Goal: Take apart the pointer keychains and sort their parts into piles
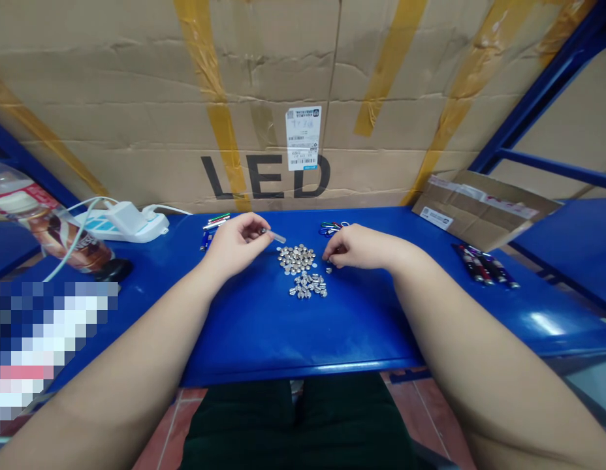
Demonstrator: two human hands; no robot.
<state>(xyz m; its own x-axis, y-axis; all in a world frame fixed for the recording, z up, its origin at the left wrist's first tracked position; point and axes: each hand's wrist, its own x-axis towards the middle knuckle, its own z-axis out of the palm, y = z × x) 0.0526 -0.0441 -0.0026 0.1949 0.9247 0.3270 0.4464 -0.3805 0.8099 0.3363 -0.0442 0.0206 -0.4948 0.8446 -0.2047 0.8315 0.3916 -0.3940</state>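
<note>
My left hand [237, 241] is closed, pinching a short translucent tube [277, 236] that points right, above the table. My right hand [354, 247] has its thumb and fingers curled together low over the table; whatever they grip, if anything, is hidden. Just below those fingertips sits a small shiny metal piece [329, 269]; I cannot tell if they touch it. Between the hands lies a pile of small round silver button cells [296, 258]. Nearer to me is a second cluster of small metal pieces [307, 285], several of them standing on edge.
Coloured metal clips [334, 228] lie behind my right hand, slim metallic pens [216, 222] behind my left. Several dark pens [484, 266] and an open cardboard box [479, 205] are at right. A power strip [124, 222] and brown drink bottle [68, 238] stand left. A large carton [264, 78] walls the back.
</note>
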